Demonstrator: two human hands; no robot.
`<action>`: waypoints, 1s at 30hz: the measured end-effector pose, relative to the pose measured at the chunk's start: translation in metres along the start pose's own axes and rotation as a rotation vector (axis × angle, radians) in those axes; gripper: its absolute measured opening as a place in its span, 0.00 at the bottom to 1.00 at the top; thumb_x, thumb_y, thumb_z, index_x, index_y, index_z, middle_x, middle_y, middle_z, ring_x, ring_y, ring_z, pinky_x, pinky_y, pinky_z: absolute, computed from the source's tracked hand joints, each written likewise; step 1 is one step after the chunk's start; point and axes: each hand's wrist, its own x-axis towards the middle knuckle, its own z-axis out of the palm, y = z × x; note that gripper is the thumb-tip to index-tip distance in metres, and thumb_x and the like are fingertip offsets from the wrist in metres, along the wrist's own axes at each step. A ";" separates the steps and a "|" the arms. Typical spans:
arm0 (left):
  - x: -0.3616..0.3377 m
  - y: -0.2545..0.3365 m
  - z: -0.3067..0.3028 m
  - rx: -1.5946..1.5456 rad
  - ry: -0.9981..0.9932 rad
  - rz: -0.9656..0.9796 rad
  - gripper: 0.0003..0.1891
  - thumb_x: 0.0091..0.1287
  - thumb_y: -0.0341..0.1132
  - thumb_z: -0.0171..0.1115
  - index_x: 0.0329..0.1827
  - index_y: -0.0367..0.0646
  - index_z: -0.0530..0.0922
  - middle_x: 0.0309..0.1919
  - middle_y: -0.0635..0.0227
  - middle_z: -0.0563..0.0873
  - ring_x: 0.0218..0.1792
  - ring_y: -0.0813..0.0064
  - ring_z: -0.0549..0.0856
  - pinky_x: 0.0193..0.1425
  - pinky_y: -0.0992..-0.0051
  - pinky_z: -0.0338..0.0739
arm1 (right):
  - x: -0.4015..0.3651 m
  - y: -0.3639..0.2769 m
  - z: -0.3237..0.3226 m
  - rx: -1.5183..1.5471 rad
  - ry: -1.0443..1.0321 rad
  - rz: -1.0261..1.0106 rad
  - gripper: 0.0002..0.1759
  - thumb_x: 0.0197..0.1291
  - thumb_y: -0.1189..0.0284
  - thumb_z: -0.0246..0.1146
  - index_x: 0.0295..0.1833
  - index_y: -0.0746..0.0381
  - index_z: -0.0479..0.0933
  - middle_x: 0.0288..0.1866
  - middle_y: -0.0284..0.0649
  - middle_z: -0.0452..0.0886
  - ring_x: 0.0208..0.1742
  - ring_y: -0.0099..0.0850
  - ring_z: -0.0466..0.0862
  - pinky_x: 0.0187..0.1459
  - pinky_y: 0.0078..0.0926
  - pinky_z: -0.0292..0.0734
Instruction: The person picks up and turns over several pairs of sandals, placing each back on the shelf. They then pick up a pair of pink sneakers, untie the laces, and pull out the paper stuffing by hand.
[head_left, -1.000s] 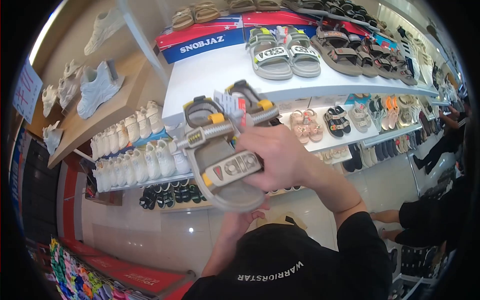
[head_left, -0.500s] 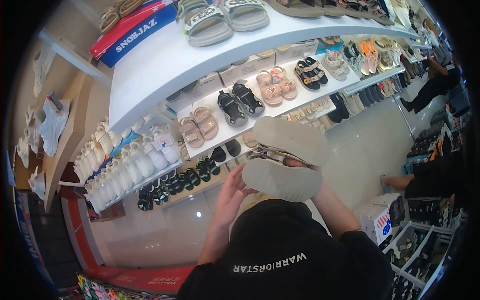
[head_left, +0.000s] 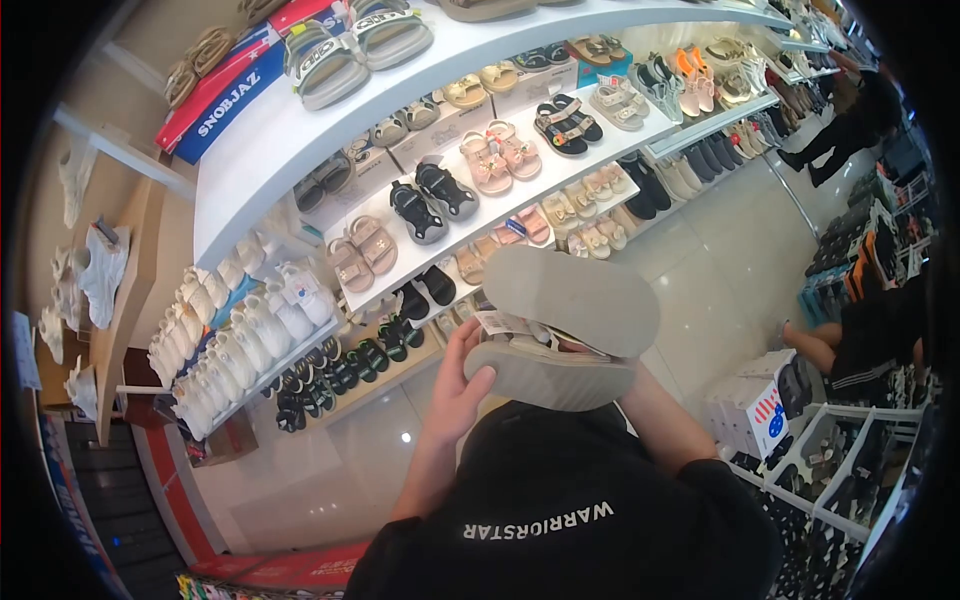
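Soles toward me, a pair of sandals with smooth grey-beige undersides is in front of my chest. The upper sandal (head_left: 572,295) overlaps the lower sandal (head_left: 550,378), with straps and a white tag (head_left: 505,324) showing in the gap between them. My left hand (head_left: 458,385) is closed on the left end of the lower sandal, thumb on its sole edge and fingers behind. From the right, my right hand (head_left: 578,346) reaches behind the pair and grips it; most of it is hidden by the soles, with only a bit of finger visible in the gap.
Ahead, a white tiered shelf (head_left: 365,285) carries pink sandals (head_left: 500,157), black sandals (head_left: 432,203) and boxes. White sneakers (head_left: 255,335) stand in rows at left. On the right are a seated person (head_left: 868,345), a white shoebox (head_left: 755,410) and a shoe rack (head_left: 840,470).
The soles have tilted, widening the gap so the straps and tag show more. My left hand has shifted its thumb onto the lower sandal's edge. The view has shifted slightly.
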 end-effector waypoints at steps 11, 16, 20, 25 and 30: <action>-0.057 -0.024 0.047 0.127 0.184 -0.021 0.30 0.71 0.37 0.62 0.73 0.34 0.64 0.66 0.53 0.74 0.68 0.67 0.71 0.73 0.68 0.63 | -0.080 0.014 -0.004 -0.034 0.104 0.069 0.32 0.73 0.51 0.55 0.69 0.64 0.67 0.57 0.48 0.80 0.50 0.38 0.85 0.50 0.36 0.86; -0.085 -0.037 0.058 0.087 0.240 -0.091 0.29 0.73 0.39 0.61 0.72 0.34 0.65 0.64 0.54 0.75 0.67 0.68 0.72 0.72 0.69 0.65 | -0.106 0.027 -0.011 -0.036 0.167 0.118 0.32 0.73 0.51 0.55 0.70 0.64 0.67 0.58 0.48 0.79 0.51 0.38 0.85 0.51 0.36 0.85; -0.094 -0.043 0.059 0.117 0.266 -0.120 0.28 0.74 0.40 0.60 0.71 0.33 0.67 0.63 0.55 0.75 0.66 0.69 0.73 0.70 0.69 0.66 | -0.118 0.035 -0.011 -0.046 0.215 0.132 0.33 0.72 0.50 0.55 0.70 0.64 0.66 0.58 0.49 0.79 0.52 0.38 0.85 0.52 0.36 0.85; -0.093 -0.043 0.058 0.069 0.264 -0.159 0.26 0.75 0.39 0.59 0.70 0.32 0.68 0.63 0.57 0.75 0.65 0.71 0.74 0.69 0.71 0.68 | -0.124 0.037 -0.028 0.033 0.082 0.160 0.36 0.72 0.49 0.55 0.74 0.63 0.63 0.64 0.50 0.77 0.60 0.40 0.83 0.60 0.38 0.82; -0.090 -0.030 0.044 0.044 0.257 -0.132 0.25 0.75 0.38 0.59 0.69 0.32 0.69 0.63 0.58 0.76 0.64 0.71 0.74 0.68 0.71 0.69 | -0.103 0.047 -0.018 -0.003 0.071 0.148 0.35 0.72 0.50 0.55 0.74 0.63 0.63 0.64 0.50 0.77 0.60 0.40 0.83 0.60 0.38 0.82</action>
